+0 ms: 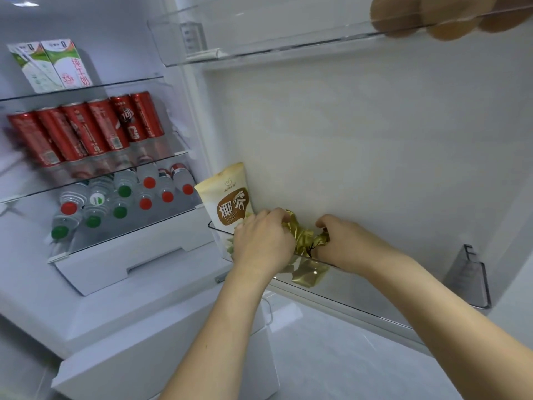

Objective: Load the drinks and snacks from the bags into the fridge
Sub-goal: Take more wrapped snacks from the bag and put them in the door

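Note:
A gold foil snack bag stands crumpled in the lower clear door bin of the open fridge. My left hand grips its left side and my right hand grips its right side. Just left of it, a cream and brown snack pouch stands upright in the same bin, partly hidden by my left hand.
Inside the fridge, two milk cartons stand on the top shelf, several red cans on the middle one, several water bottles lie below. A white drawer sits underneath. Brown eggs fill the upper door bin.

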A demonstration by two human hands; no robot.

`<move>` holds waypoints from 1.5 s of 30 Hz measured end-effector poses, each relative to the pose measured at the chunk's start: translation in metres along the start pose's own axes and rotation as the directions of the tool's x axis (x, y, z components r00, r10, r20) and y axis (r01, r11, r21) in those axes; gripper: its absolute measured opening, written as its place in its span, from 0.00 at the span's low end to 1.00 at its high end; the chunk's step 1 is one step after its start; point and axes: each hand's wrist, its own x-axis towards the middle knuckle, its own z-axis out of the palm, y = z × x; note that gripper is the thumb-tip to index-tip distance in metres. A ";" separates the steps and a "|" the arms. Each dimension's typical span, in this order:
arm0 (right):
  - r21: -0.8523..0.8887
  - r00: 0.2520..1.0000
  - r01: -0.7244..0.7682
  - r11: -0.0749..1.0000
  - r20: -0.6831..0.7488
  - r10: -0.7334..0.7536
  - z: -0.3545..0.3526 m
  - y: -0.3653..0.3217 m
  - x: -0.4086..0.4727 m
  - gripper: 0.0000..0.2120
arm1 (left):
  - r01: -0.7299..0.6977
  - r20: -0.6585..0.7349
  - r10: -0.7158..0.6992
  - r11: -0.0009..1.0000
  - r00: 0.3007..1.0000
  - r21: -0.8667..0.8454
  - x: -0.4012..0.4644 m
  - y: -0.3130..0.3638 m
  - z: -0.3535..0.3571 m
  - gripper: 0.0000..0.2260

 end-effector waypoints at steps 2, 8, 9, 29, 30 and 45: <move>0.007 1.000 0.014 1.000 0.002 -0.014 0.000 -0.001 0.000 0.24 | 0.005 0.000 -0.005 1.000 1.000 -0.004 0.000 0.000 -0.001 0.19; -0.023 0.998 0.021 1.000 0.058 -0.020 0.002 -0.001 0.001 0.22 | 0.023 0.016 -0.023 1.000 1.000 -0.008 -0.001 0.001 -0.003 0.19; -0.021 0.998 0.027 0.999 0.063 -0.026 0.002 -0.001 0.001 0.22 | 0.027 0.020 -0.026 1.000 0.999 -0.011 -0.001 0.001 -0.003 0.19; -0.034 1.000 -0.020 0.999 0.016 0.020 -0.001 -0.006 -0.008 0.10 | 0.057 -0.010 -0.058 0.996 0.998 -0.064 -0.008 -0.002 -0.009 0.16; -0.046 1.000 -0.020 0.999 0.018 0.021 -0.003 -0.007 -0.009 0.10 | 0.051 -0.017 -0.052 0.996 0.998 -0.071 -0.009 -0.002 -0.009 0.15; -0.282 0.984 0.178 0.943 0.032 -0.176 -0.008 -0.063 -0.033 0.30 | -0.121 -0.279 0.107 0.992 0.954 -0.033 -0.037 -0.045 -0.037 0.22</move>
